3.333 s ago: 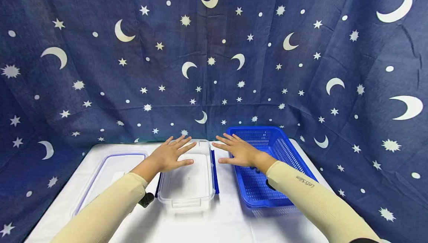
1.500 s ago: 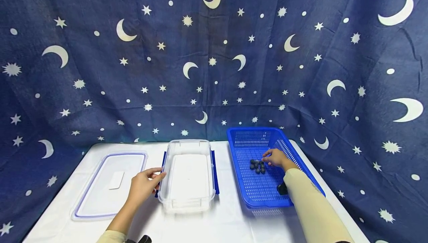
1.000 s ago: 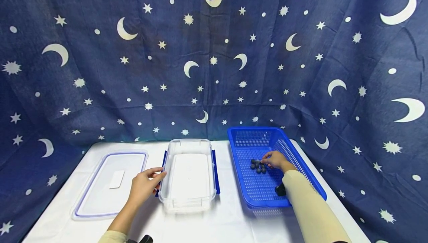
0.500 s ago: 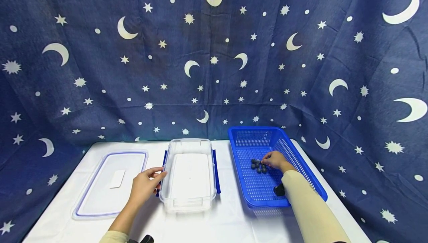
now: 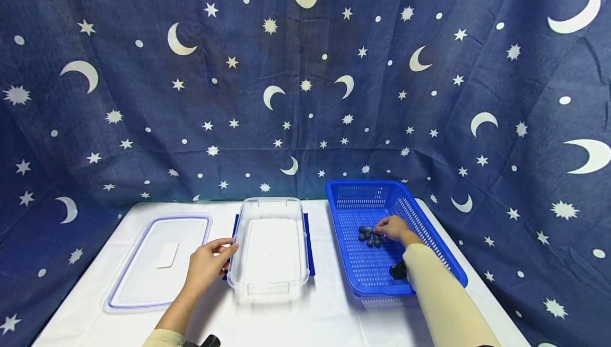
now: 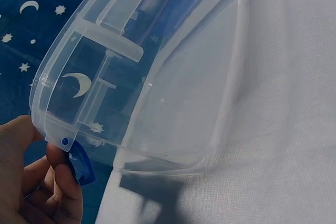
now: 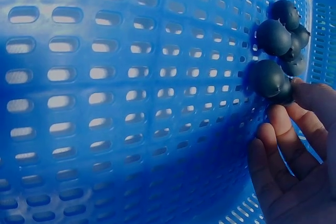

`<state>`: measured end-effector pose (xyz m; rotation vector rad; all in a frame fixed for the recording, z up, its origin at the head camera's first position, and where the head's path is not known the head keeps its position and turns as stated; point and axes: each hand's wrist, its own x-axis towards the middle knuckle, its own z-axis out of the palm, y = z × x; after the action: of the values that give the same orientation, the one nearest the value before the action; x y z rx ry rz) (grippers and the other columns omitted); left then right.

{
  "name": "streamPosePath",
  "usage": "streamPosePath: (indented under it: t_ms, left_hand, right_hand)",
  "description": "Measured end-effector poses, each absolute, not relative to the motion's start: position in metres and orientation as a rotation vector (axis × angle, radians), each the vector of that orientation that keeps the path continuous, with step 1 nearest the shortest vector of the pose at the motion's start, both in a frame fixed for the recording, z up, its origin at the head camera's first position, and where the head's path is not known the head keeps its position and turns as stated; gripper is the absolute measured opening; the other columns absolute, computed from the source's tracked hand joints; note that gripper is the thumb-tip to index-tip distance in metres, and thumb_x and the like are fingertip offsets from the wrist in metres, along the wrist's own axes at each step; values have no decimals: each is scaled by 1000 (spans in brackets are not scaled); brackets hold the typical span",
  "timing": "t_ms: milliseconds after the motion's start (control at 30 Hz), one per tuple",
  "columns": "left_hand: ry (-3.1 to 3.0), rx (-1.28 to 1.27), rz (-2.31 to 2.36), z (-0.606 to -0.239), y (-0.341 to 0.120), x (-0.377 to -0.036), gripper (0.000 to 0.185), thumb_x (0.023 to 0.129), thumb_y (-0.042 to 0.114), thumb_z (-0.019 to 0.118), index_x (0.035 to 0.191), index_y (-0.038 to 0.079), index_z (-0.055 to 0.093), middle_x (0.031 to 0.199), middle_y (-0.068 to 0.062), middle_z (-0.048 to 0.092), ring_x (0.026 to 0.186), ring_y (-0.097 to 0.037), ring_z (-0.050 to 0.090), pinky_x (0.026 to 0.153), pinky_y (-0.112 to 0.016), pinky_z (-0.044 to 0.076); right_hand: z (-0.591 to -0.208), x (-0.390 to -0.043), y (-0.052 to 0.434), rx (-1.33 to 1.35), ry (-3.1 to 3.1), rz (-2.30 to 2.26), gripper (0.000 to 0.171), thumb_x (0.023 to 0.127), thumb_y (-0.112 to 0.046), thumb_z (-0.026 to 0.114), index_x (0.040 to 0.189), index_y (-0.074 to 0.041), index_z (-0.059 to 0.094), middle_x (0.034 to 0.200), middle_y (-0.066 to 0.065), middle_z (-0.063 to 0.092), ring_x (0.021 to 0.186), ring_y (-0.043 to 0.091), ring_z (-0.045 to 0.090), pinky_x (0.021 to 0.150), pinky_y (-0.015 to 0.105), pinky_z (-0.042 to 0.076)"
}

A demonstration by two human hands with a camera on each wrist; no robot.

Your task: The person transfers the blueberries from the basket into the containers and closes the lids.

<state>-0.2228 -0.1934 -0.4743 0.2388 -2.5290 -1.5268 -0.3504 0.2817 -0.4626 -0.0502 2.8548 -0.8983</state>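
A clear plastic food container [image 5: 272, 293] with blue side clips stands in the middle of the white table. My left hand [image 5: 206, 263] pinches its left rim between thumb and fingers, beside a blue clip [image 6: 82, 163]. On the right, my right hand [image 5: 394, 228] reaches into a blue perforated basket [image 5: 350, 278]. Several dark blueberries [image 5: 369, 243] lie in a loose cluster on the basket floor. In the right wrist view, my right thumb and fingertips pinch one blueberry [image 7: 286, 94] at the near end of the cluster, partly hidden behind another.
The clear lid [image 5: 138, 283] with a blue-violet seal lies flat left of the container, with a small white rectangular piece [image 5: 168, 255] over it. A dark blue curtain [image 5: 238, 97] with moons and stars hangs behind the table [image 5: 329, 326].
From spread above the table, my left hand has come down to the container's left rim and my right into the basket at the blueberries. Over the last second both hands barely moved.
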Motion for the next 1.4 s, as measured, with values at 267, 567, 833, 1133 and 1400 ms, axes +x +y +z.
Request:
streamPosePath:
  t_ms: [267, 567, 833, 1133, 1400]
  left_hand:
    - [-2536, 236, -1527, -472, -194, -221, 38, 90, 31, 72, 118, 5, 71, 76, 1, 67, 51, -10, 58, 47, -26, 52]
    - [-2533, 246, -1540, -473, -193, -222, 35, 90, 29, 72, 117, 6, 71, 75, 0, 66, 51, -11, 58, 47, -26, 52]
    - [-2529, 247, -1544, -473, -193, -222, 37, 89, 30, 73, 117, 6, 71, 74, 1, 66, 50, -11, 57, 47, -26, 52]
    - [-2532, 255, -1560, -472, -193, -222, 38, 90, 32, 72, 118, 6, 71, 72, 2, 64, 51, -10, 57, 46, -25, 51]
    - [-2530, 251, -1555, -473, -193, -222, 39, 90, 31, 72, 118, 5, 70, 73, 1, 65, 52, -10, 57, 47, -25, 52]
  right_hand:
    - [-464, -350, 285, -42, 2851, -930, 18, 89, -11, 67, 95, 5, 71, 81, 8, 67, 71, 14, 57, 61, 23, 46]
    - [-460, -348, 283, 0, 2863, -976, 18, 88, -12, 67, 92, 5, 69, 75, 7, 63, 66, 13, 56, 58, 23, 45]
    - [-461, -355, 281, 6, 2895, -983, 21, 89, -20, 66, 92, 0, 67, 80, 3, 58, 74, 18, 53, 61, 25, 43]
    - [-458, -356, 271, -90, 2974, -1018, 20, 85, -18, 67, 92, 0, 71, 87, 8, 67, 78, 18, 55, 71, 29, 45]
    - [-453, -355, 262, -238, 2964, -1154, 18, 82, -23, 68, 85, -5, 71, 84, 6, 67, 76, 19, 56, 71, 33, 48]
